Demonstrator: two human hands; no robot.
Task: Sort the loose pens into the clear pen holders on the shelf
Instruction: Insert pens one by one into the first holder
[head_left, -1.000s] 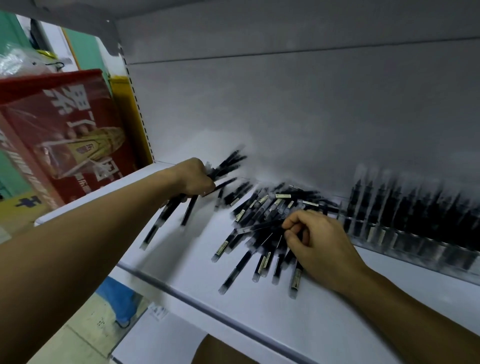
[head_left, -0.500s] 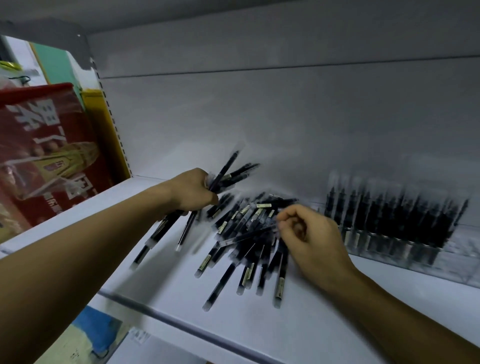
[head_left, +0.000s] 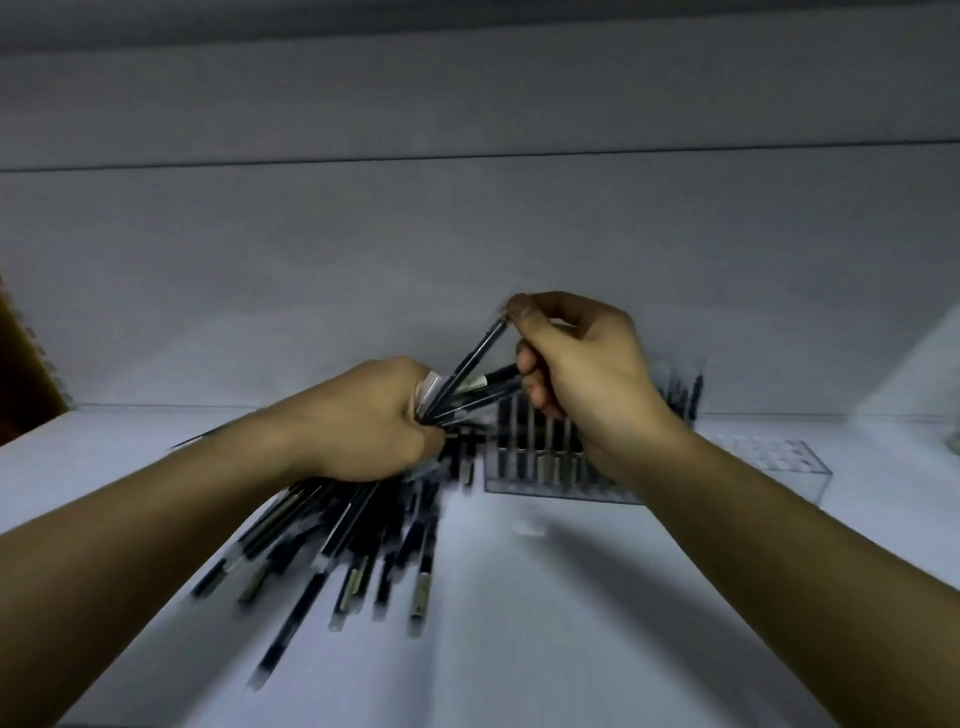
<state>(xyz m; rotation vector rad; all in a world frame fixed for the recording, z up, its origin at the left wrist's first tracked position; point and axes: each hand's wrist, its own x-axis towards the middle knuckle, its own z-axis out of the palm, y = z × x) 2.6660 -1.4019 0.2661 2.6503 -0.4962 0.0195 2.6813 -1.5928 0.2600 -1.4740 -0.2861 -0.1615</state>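
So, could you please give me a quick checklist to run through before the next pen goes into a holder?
Left hand grips the pen bundle: ok.
Right hand pinches one pen by its top end: ok.
That pen clear of the bundle: not ok, its lower end sits among the others.
Free slot in the filled holder: cannot tell, blurred.
Empty holder stands to the right: ok.

**Black pens: a loose pile on the shelf, one bundle in hand, two clear holders**

The loose pens (head_left: 363, 561) are slim and black with pale label bands. They lie fanned and overlapping on the white shelf (head_left: 519, 649), and are blurred. The left hand (head_left: 363, 431) grips a bundle of pens (head_left: 462, 397) above the pile, its ends splayed up and to the right. The right hand (head_left: 587, 374) pinches the upper end of one pen (head_left: 478, 353) in that bundle. Behind the hands, a filled clear holder (head_left: 540, 457) carries upright black pens. A second clear holder (head_left: 774, 462) stands just to its right, its grid of cells showing.
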